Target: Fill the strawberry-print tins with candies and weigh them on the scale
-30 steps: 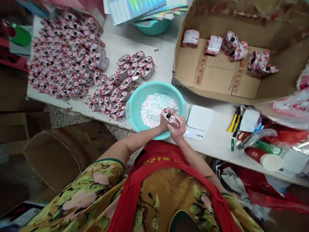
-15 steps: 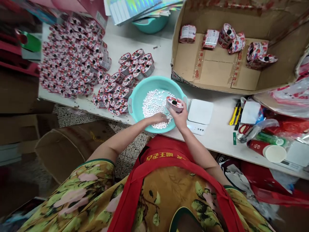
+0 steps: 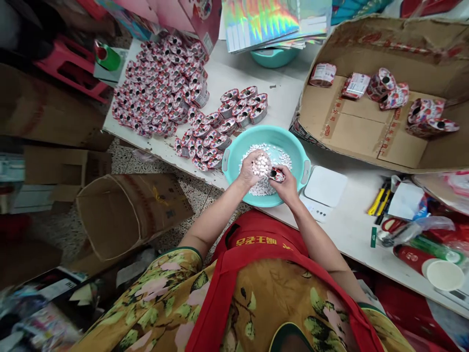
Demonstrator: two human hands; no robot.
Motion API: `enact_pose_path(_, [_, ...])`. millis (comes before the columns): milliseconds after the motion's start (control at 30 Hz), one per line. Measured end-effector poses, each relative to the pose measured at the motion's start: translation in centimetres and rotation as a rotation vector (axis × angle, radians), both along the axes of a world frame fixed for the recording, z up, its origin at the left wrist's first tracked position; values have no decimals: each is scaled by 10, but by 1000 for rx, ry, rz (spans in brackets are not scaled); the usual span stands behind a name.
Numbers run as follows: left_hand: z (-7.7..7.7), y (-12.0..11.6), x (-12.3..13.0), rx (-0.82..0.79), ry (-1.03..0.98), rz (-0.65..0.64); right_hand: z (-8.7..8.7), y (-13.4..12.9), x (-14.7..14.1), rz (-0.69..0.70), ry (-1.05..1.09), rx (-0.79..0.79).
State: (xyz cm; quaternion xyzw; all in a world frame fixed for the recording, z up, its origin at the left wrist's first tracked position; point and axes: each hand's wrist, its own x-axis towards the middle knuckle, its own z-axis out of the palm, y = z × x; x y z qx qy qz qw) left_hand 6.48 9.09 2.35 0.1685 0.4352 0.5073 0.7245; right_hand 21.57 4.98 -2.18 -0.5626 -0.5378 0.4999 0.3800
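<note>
In the head view, a turquoise basin holds loose small white candies. My left hand is cupped over it, its fingers curled around a heap of these candies. Close beside it, my right hand grips a small red-and-white printed packet with a dark round opening in its end. The packet is tilted, its opening facing my left hand. Whether any candies are inside it cannot be seen.
Packets of the same print stand crowded on the table at left, with a smaller cluster beside the basin. Several lie in a cardboard box. A white scale sits right of the basin, near yellow cutters and a paper cup.
My left hand has risen from the candies with a handful and turned upward. My right hand has tilted the packet toward it. The whole view has shifted, so the table appears farther right and lower.
</note>
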Motion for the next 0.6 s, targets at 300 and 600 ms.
enact_pose_path(300, [-7,3,25,46,36,321,9,1,-16,17,-158,55])
enact_pose_path(600, [2,9,33,-3,156,331,14,1,-17,-19,-237,65])
